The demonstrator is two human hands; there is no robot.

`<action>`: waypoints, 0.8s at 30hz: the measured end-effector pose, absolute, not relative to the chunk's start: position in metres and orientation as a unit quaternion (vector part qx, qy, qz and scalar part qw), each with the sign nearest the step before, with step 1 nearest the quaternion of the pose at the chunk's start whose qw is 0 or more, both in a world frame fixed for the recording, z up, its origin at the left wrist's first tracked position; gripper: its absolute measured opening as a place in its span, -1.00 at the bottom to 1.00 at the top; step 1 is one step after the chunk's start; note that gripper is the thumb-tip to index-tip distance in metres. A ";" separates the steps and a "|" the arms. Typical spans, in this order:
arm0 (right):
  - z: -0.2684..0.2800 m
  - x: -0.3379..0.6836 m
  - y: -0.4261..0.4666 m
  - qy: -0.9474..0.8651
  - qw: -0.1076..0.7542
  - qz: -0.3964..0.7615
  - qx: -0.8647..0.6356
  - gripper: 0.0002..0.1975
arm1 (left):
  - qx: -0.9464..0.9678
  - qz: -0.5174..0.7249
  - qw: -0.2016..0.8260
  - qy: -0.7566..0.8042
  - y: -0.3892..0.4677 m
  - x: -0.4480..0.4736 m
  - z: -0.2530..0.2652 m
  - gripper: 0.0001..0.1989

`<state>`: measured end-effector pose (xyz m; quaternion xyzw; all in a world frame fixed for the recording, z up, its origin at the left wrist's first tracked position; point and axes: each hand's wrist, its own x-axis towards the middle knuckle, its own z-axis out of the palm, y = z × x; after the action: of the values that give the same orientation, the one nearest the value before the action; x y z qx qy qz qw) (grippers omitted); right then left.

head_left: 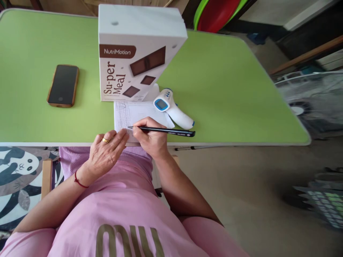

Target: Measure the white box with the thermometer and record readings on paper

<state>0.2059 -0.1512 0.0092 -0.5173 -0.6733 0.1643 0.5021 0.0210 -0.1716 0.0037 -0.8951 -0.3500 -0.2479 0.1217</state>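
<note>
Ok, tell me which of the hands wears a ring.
The left hand wears a gold ring; the right hand, holding the black pen, shows none.

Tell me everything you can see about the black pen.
The pen is long, slim and glossy black, seemingly plastic, with pale markings near its back end, too small to read. The right hand grips it near the tip between thumb and fingers. It points left across the picture, tip over the written paper, back end over the green table. Whether the tip touches the paper is unclear.
</note>
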 end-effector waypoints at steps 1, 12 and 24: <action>0.009 0.206 -0.151 -0.674 0.499 0.165 -0.519 -0.89 | -0.896 -0.248 0.119 -0.349 -0.172 0.021 0.003 -0.72; 0.015 0.204 -0.152 -0.677 0.483 0.172 -0.529 -0.89 | -0.900 -0.232 0.082 -0.359 -0.175 0.019 0.003 -0.66; 0.012 0.205 -0.151 -0.669 0.502 0.173 -0.520 -0.89 | -0.894 -0.247 0.112 -0.358 -0.174 0.021 0.005 -0.73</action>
<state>0.2051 -0.1513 0.0123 -0.5200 -0.6688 0.1733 0.5022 0.0208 -0.1735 0.0047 -0.8936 -0.3578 -0.2465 0.1123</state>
